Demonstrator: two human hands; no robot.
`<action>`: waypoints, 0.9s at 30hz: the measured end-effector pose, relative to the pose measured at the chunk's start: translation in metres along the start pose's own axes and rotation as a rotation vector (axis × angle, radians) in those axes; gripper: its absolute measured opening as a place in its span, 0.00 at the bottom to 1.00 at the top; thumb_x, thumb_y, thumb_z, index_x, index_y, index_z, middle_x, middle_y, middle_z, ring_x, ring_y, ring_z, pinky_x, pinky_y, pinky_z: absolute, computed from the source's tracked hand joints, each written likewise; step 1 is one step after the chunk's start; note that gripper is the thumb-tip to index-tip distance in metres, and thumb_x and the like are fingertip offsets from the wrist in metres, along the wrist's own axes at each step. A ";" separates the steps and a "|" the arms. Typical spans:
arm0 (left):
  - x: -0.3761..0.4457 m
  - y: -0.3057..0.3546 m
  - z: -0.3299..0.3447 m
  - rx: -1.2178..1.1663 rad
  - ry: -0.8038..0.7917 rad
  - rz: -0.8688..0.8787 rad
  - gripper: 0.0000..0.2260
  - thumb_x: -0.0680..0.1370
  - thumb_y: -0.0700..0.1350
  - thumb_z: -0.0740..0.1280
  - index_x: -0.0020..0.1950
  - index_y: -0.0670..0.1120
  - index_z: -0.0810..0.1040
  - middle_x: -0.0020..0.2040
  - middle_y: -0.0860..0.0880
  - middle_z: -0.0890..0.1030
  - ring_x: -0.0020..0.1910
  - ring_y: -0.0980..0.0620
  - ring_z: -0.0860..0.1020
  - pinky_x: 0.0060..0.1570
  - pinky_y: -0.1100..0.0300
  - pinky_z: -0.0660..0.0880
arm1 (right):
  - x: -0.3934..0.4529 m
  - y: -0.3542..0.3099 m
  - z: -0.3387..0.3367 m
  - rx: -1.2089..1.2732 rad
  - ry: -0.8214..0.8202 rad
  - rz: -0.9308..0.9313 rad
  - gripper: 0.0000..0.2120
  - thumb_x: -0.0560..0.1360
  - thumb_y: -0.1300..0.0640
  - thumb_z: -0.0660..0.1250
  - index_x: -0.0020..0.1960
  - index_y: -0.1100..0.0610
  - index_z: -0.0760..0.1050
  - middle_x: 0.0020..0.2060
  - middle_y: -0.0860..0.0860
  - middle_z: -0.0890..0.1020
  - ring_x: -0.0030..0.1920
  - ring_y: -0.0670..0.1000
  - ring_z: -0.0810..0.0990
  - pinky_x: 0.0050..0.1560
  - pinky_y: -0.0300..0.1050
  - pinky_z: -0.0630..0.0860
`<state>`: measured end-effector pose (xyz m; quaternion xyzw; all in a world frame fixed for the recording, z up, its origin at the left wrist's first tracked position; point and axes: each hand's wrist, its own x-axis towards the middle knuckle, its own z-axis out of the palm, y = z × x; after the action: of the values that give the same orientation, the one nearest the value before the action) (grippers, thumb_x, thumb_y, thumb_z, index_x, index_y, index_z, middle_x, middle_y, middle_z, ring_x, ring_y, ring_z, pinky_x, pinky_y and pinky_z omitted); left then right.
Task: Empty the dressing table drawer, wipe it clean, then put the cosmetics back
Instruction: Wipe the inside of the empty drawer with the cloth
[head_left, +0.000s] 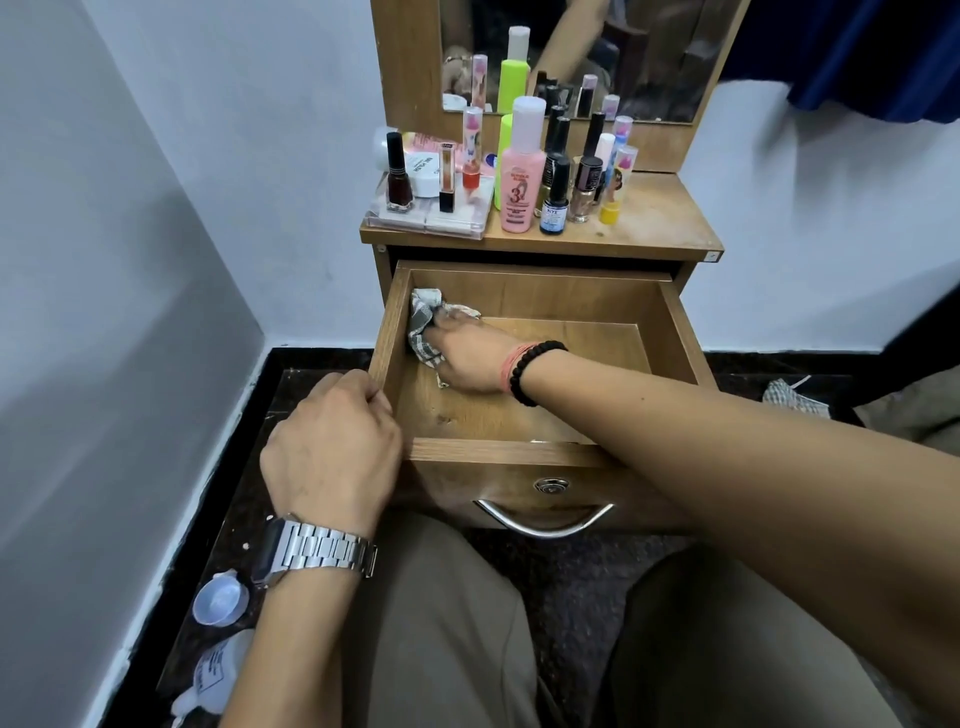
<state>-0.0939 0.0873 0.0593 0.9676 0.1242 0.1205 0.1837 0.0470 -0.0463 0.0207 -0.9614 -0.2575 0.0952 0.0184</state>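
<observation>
Wiping stage, head view. The drawer (670, 332) is pulled out toward the person and holds nothing but the cloth (423, 325) and the hand working it; its wooden floor is otherwise bare. The right hand (470, 358) reaches across from the right and is closed on the checked cloth, pressing it into the drawer's back-left corner, where cloth meets both the left wall and the floor. The left hand (332, 457) is curled over the drawer's front-left corner, fingers clenched on the rim, apparently steadying it.

The unwiped floor appears to lie to the right of and nearer than the cloth, so the next strokes would run along the drawer's front-to-back axis, then rightward. The right hand is the only one placed for this.

The cosmetics (558, 182) stand on the tabletop (660, 218) directly behind and above the drawer: a pink bottle (521, 171) near the middle, small nail-polish bottles just to its right, and a clear tray (431, 221) at the left carrying more small bottles and a jar. All are well apart from the cloth. Return of the items is judged not yet begun.
</observation>
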 end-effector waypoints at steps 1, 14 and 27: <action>0.000 0.000 0.000 0.003 0.000 -0.002 0.09 0.78 0.47 0.59 0.51 0.52 0.78 0.53 0.48 0.79 0.49 0.38 0.77 0.41 0.55 0.64 | 0.000 -0.005 -0.001 -0.011 0.020 -0.016 0.16 0.78 0.59 0.58 0.64 0.62 0.71 0.68 0.61 0.70 0.69 0.60 0.67 0.67 0.53 0.67; -0.003 0.006 -0.007 0.009 -0.043 -0.009 0.10 0.78 0.46 0.59 0.51 0.52 0.79 0.55 0.47 0.79 0.50 0.38 0.77 0.41 0.55 0.65 | -0.065 -0.018 -0.018 0.297 -0.274 -0.289 0.16 0.77 0.64 0.62 0.62 0.54 0.79 0.56 0.53 0.82 0.54 0.53 0.79 0.57 0.47 0.74; -0.003 0.005 -0.008 -0.008 -0.038 -0.010 0.11 0.78 0.46 0.58 0.51 0.52 0.80 0.54 0.49 0.78 0.49 0.39 0.77 0.42 0.55 0.65 | -0.087 0.070 -0.048 0.159 -0.021 0.124 0.23 0.75 0.61 0.62 0.70 0.52 0.71 0.67 0.53 0.75 0.64 0.54 0.75 0.65 0.44 0.70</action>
<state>-0.0982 0.0839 0.0676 0.9684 0.1249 0.1019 0.1904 0.0168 -0.1500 0.0767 -0.9699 -0.1894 0.1264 0.0859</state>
